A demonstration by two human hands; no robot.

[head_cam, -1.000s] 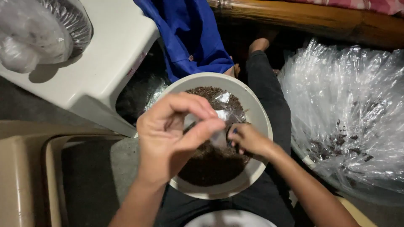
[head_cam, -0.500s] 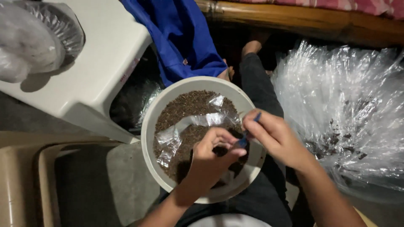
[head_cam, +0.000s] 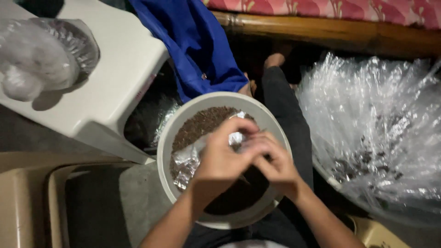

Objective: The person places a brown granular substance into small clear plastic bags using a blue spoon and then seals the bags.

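Both hands are over the white bowl (head_cam: 171,138), which sits on the person's lap. Left hand (head_cam: 219,160) and right hand (head_cam: 274,166) meet at the fingertips, both pinched narrow on a small clear plastic packet (head_cam: 236,138) held above the bowl's middle. How tightly the right fingers grip the packet can't be told, since the left hand covers part of them.

The bowl is filled with brown granular stuff (head_cam: 202,121) (seeds or ground material, too fine to tell). A crumpled clear plastic sheet (head_cam: 184,161) lies inside the bowl on the left, resting on the granules and just beside the left hand.

Around it:
- White plastic stool (head_cam: 124,69) upper left, close to the bowl's rim.
- On the stool, a clear plastic bag (head_cam: 41,64) with pale contents.
- Blue cloth (head_cam: 197,41) draped down from the top, its lower edge near the bowl's far rim.
- A big heap of clear plastic bags (head_cam: 376,133) to the right, with dark bits showing inside, well apart from the hands.
- Wooden beam (head_cam: 330,34) along the top, with patterned pink fabric (head_cam: 321,9) above it.
- The person's leg in dark trousers (head_cam: 285,105) runs out past the bowl, with a bare foot (head_cam: 274,59) at its end.
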